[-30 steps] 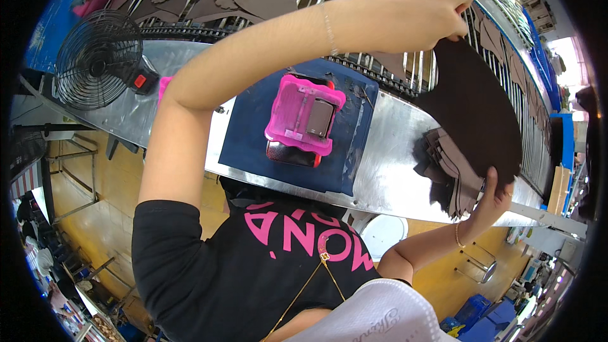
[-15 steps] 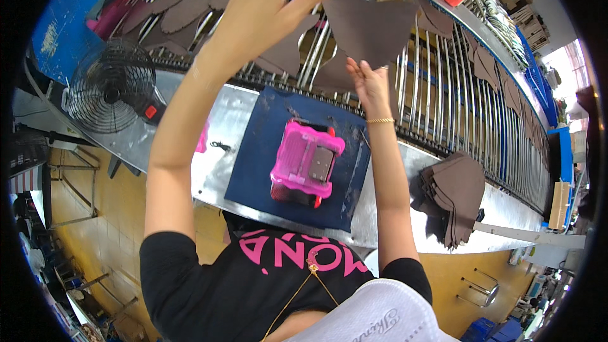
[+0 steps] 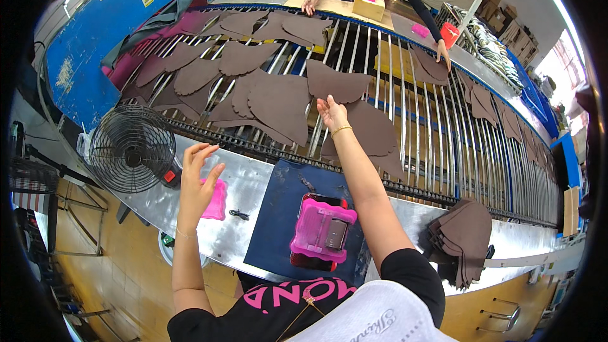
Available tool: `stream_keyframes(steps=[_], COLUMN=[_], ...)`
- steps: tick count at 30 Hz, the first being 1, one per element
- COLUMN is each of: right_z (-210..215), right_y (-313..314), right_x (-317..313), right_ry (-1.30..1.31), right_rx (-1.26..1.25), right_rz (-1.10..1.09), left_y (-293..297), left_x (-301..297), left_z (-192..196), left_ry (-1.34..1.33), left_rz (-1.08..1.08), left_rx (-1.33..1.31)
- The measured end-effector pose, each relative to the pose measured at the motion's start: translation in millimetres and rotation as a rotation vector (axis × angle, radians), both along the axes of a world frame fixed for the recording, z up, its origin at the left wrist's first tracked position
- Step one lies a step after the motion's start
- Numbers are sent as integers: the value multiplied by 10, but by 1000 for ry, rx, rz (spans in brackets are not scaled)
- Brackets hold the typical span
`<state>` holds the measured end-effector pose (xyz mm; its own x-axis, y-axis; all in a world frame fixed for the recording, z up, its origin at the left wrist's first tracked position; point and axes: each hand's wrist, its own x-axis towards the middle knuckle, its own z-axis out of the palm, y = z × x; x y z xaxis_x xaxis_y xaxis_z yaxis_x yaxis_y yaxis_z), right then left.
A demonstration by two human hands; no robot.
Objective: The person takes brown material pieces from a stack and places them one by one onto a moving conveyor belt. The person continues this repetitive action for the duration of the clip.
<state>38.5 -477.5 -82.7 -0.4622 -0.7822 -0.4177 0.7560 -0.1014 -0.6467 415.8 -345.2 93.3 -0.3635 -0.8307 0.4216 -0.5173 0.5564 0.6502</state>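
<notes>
Right grip (image 3: pixel 333 114) at brown piece (image 3: pixel 340 80)

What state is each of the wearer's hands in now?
Left hand: open, holding nothing.
Right hand: fingers slightly curled at a flat, dark-brown, curved-edged piece; whether it grips cannot be told.

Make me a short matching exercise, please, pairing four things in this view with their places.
1. Right hand
2. Black wire fan
3. Pink-topped device
4. Brown stack

A. On the blue mat
B. Right of the mat
C. At a brown piece's lower edge
D. Left of the left hand

Pairs: 1-C, 2-D, 3-A, 4-B
</notes>
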Motion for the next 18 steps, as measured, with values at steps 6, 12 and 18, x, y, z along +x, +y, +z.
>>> stream_keyframes(steps=[6,12,18], right_z=[319,1306,1154], right_y=[795,2705,5225], right_x=[4,-203,-1109], right_ry=[122,892,1637], right_rx=[-21,112,1098], right_rz=[279,206,-511], left_y=[5,88,142], left_x=[-85,-343,-649], left_z=[-102,-86,-97], left_ry=[33,52,-4], left_rz=[-41,-164,-352], left_rx=[54,95,101])
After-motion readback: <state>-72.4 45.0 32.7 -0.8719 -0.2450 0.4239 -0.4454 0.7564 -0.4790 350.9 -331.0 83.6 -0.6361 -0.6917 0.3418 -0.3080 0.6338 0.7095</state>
